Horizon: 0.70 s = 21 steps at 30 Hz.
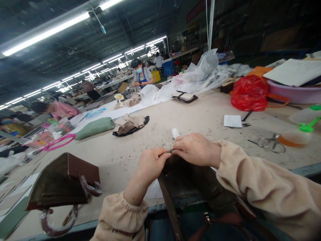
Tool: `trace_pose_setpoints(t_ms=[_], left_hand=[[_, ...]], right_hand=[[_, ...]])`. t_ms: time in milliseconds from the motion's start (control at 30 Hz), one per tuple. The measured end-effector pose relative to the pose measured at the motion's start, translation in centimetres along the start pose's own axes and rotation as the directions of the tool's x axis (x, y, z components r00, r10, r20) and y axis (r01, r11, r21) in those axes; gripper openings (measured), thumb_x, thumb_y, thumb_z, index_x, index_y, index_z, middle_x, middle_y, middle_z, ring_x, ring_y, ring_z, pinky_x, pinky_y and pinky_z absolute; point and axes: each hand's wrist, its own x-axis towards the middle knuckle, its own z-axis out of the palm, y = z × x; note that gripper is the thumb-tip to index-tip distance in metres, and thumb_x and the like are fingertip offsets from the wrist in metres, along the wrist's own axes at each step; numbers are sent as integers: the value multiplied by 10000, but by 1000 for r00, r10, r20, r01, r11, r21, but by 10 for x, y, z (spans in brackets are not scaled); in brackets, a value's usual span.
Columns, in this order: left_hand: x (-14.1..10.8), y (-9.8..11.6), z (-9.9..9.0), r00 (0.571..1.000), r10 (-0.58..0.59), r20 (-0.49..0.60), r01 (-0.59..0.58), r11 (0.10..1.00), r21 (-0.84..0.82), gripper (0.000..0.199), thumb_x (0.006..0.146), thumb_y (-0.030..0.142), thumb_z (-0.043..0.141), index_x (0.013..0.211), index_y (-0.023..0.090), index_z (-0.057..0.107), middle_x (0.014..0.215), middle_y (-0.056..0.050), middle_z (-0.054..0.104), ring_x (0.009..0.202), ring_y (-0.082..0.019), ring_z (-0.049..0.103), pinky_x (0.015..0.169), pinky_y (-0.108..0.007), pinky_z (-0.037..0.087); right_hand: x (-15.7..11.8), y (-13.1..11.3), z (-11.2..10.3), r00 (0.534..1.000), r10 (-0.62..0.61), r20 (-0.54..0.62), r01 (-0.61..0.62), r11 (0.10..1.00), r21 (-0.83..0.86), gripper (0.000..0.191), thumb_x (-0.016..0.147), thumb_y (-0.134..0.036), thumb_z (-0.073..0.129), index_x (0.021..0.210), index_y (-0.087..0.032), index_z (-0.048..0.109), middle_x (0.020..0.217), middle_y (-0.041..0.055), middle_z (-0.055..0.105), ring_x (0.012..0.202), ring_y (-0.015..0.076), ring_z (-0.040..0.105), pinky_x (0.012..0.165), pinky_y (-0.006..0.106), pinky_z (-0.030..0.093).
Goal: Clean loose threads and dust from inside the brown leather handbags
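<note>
Near the front of the table I hold a dark brown handbag (198,182), its lower part hanging over the table edge toward me. My left hand (151,164) pinches the bag's top rim between thumb and fingers. Right beside it, my right hand (195,149) is closed on the same rim, its fingertips almost touching the left thumb. A small white object (175,133) shows just behind the right fingers; its kind is unclear. A second brown handbag (57,182) with plastic-wrapped handles lies on its side to the left.
Scissors (274,144), a bottle of amber liquid with a green cap (297,135) and a red plastic bag (249,93) are at the right. A green cushion-like bundle (95,128) and brown pieces (130,124) lie mid-table. A co-worker (144,77) is across the table.
</note>
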Motion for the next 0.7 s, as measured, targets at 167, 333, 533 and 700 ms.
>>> trace_pose_setpoints(t_ms=[167, 333, 533, 700], left_hand=[[1, -1, 3, 1000, -1, -20, 1, 1000, -10, 300, 856, 326, 484, 633, 170, 612, 569, 25, 524, 591, -107, 465, 569, -232, 306], [-1, 0, -8, 997, 44, 67, -43, 999, -18, 351, 888, 363, 437, 652, 172, 613, 598, 24, 557, 612, -114, 492, 593, -236, 326], [-8, 1, -18, 998, -46, 48, 43, 997, 71, 126, 764, 316, 617, 776, 200, 665, 700, 22, 643, 662, -130, 531, 599, -239, 320], [-7, 0, -13, 1000, -25, -4, 25, 976, 219, 285, 837, 318, 499, 625, 172, 621, 574, 1, 570, 573, -119, 466, 563, -252, 269]], right_hand=[[0, 1, 1, 1000, -3, -3, 3, 1000, -21, 291, 914, -352, 450, 764, -215, 659, 835, -10, 658, 752, 151, 603, 556, 281, 283], [0, 1, -1, 1000, 6, -11, -6, 1000, -29, 278, 904, -353, 466, 761, -220, 663, 829, -10, 660, 746, 157, 602, 546, 282, 272], [0, 1, 0, 1000, 18, 3, -18, 1000, -10, 270, 897, -353, 481, 764, -216, 672, 823, 2, 667, 745, 159, 600, 553, 273, 278], [0, 1, 1, 1000, 15, -14, -15, 1000, -15, 268, 894, -357, 485, 759, -216, 669, 822, 1, 667, 747, 160, 600, 558, 276, 287]])
